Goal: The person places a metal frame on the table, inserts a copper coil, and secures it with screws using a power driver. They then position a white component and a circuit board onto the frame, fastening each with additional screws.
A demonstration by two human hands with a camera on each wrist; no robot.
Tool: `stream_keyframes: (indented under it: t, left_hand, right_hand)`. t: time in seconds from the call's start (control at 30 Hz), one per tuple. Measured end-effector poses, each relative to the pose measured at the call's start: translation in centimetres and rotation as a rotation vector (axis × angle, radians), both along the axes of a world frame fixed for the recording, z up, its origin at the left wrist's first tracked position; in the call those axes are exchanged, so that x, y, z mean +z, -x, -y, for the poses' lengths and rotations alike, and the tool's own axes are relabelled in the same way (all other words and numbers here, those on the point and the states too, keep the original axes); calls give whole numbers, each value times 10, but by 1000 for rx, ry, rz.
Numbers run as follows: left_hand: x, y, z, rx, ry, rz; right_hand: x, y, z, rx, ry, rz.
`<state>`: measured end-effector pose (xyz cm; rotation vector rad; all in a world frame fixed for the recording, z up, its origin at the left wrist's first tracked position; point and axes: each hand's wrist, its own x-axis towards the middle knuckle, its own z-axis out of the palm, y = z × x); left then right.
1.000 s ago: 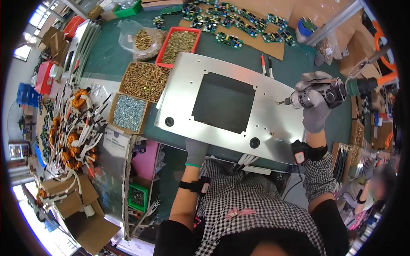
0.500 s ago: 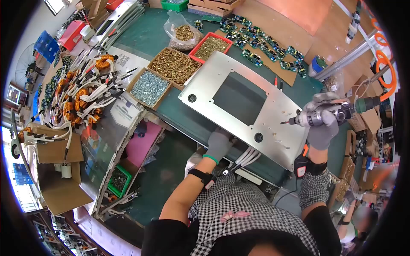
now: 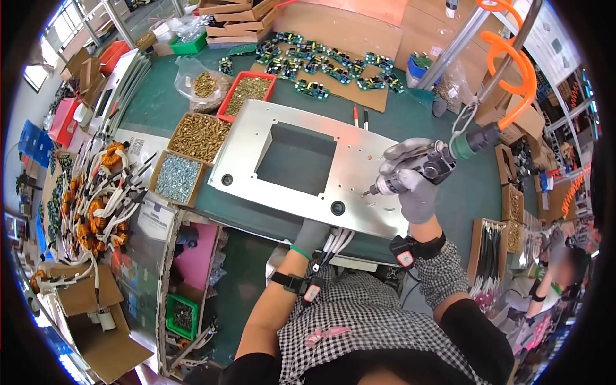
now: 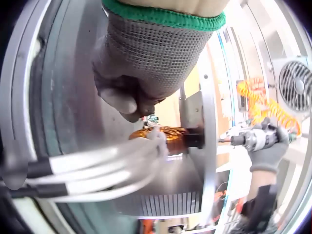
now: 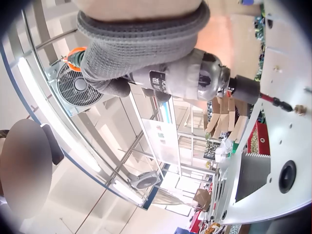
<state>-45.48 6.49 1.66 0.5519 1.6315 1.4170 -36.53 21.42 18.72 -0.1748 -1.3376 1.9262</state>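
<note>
In my right hand (image 3: 416,186) I grip a power screwdriver (image 5: 180,78) hung from an orange coiled hose. Its bit (image 5: 278,101) points at a brass screw (image 5: 300,110) standing in the silver metal panel (image 3: 350,163), the tip right at the screw's head. The panel has a large rectangular cutout and round black grommets (image 3: 338,208). My gloved left hand (image 4: 146,63) is under the panel's front edge, its fingers curled; I cannot tell what they hold. Close to these fingers is a copper-wound coil (image 4: 170,139) against the panel's underside, with white leads (image 4: 102,178) running from it.
Left of the panel stand boxes of brass screws (image 3: 200,138) and silver fasteners (image 3: 176,178), plus a red tray (image 3: 247,93). Circuit boards (image 3: 314,64) lie at the back. Coils with white leads (image 3: 96,205) crowd the left side. Two pens (image 3: 356,117) lie behind the panel.
The screwdriver has moved from the panel's right edge area toward the brass screw near the front right. The head view has swung, shifting the panel in frame. My left hand stays under the front edge.
</note>
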Motion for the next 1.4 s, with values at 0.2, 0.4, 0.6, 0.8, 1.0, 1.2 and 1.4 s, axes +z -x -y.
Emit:
stream_keyframes:
  t: [0.2,0.4,0.6,0.8,1.0,1.2,1.4]
  left_hand:
    - [-51,-28,-21,80,-175,-351]
    - [-69,-47,-21,82,-211,-590]
    - [-54,-44,-17,-7,-121,-1042]
    - [-60,-48,-19,-122,-18,-1031]
    - [-67,-54,-24,15,-88,-955]
    - [-62,-55,-25,91,-263,-402]
    - [-86,-68,-35,225,-352,205]
  right_hand:
    - [1,-3,16,-97,-33,88]
    - [-7,-3,15,-29,-172,42]
    - [3,-1,17,-116,-64,144]
    - [-27,-6,8,29,-367,63]
    - [-15,-4,14,-46,-248,103]
    - [-16,-3,12,-36,-364,114]
    - [-14,-2,15,-54,-404,125]
